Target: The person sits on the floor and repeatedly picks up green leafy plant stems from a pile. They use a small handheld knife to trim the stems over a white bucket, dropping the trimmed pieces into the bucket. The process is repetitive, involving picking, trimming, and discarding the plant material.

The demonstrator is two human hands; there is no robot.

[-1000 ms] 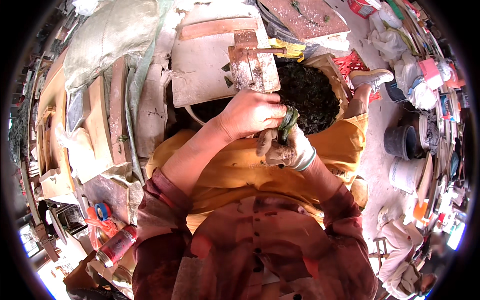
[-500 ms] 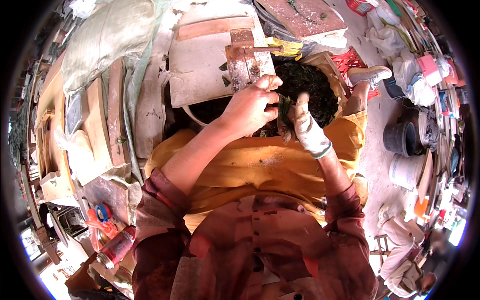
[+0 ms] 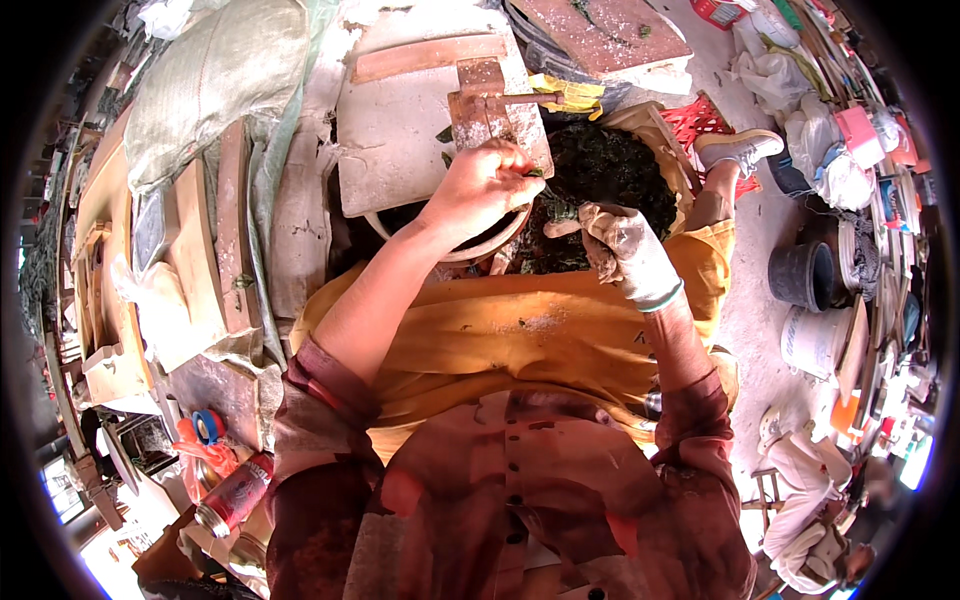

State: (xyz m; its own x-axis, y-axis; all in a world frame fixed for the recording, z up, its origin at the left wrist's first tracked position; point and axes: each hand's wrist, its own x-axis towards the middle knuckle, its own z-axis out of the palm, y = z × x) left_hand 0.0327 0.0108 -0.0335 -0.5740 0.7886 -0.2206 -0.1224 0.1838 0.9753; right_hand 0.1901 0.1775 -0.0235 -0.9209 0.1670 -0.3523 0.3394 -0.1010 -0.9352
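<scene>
My bare left hand (image 3: pixel 485 190) is closed in a pinch on a small dark green leafy piece (image 3: pixel 535 173), just past the near right corner of a white board (image 3: pixel 395 140). To its right, my right hand (image 3: pixel 625 250) wears a pale, stained glove and has its fingers curled in. What those fingers hold, if anything, is hidden. A dark green frilly bit (image 3: pixel 560 209) shows by its fingertips. Below both hands, dark green leafy matter (image 3: pixel 610 165) fills a lined basket (image 3: pixel 683 190). A round rim of a container (image 3: pixel 490 245) shows under the left wrist.
On the board stands a wooden block (image 3: pixel 483 115) with a peg (image 3: pixel 525 98) sticking out rightward. A reddish board (image 3: pixel 610 35) lies beyond. Left are planks (image 3: pixel 195 250) and a woven sack (image 3: pixel 215 85). At right sit a dark bucket (image 3: pixel 800 275) and a white bucket (image 3: pixel 812 342).
My hands have drawn apart: the left moved left toward the board with the leafy piece, the right moved slightly right and down, curling its fingers. The round rim has come into view.
</scene>
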